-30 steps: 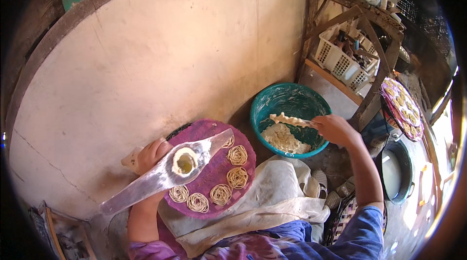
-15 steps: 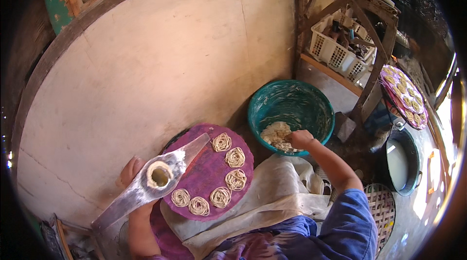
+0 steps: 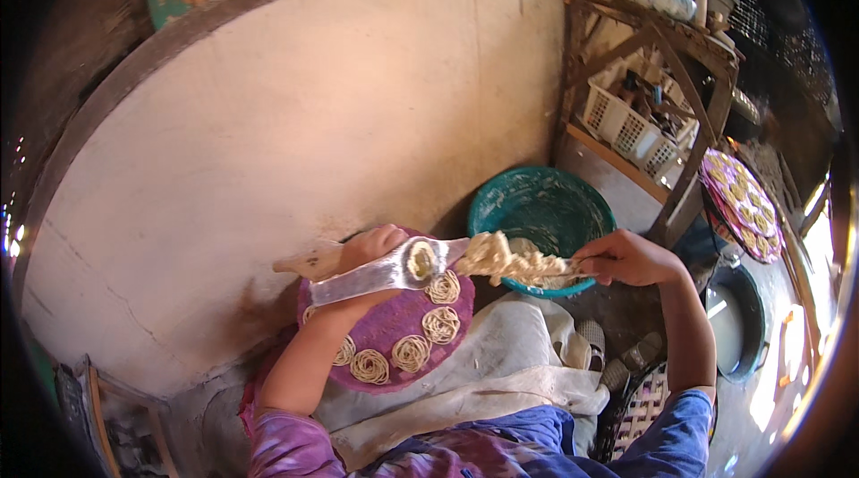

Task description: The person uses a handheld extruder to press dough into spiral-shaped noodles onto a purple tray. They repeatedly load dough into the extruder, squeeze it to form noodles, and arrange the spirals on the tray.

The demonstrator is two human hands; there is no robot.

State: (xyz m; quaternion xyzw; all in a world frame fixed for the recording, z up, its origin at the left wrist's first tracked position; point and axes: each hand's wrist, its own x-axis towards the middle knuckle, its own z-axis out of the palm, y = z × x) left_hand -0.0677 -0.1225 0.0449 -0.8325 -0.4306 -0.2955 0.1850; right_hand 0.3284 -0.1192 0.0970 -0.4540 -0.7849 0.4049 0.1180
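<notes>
My left hand (image 3: 370, 243) grips a wood-and-metal press (image 3: 367, 281) with a round opening holding some pale paste, raised over a purple round mat (image 3: 394, 371) bearing several coiled noodle nests (image 3: 411, 354). My right hand (image 3: 626, 259) is closed on a thin utensil (image 3: 582, 265) heaped with lumpy, pale dough (image 3: 497, 259), held above the front of a teal plastic bowl (image 3: 541, 178) just right of the press's opening. More dough in the bowl is partly hidden behind the utensil.
A wooden rack (image 3: 662, 39) with a white plastic crate (image 3: 626, 124) stands at back right, a tray of nests (image 3: 738, 200) beside it. A bucket of cloudy liquid (image 3: 729, 321), a woven basket (image 3: 640, 411) and sandals (image 3: 635, 357) are at right. A wall (image 3: 268, 120) rises behind the mat.
My right hand has come up out of the bowl with a load of dough and moved toward the press. My left hand has risen and tilted the press more level.
</notes>
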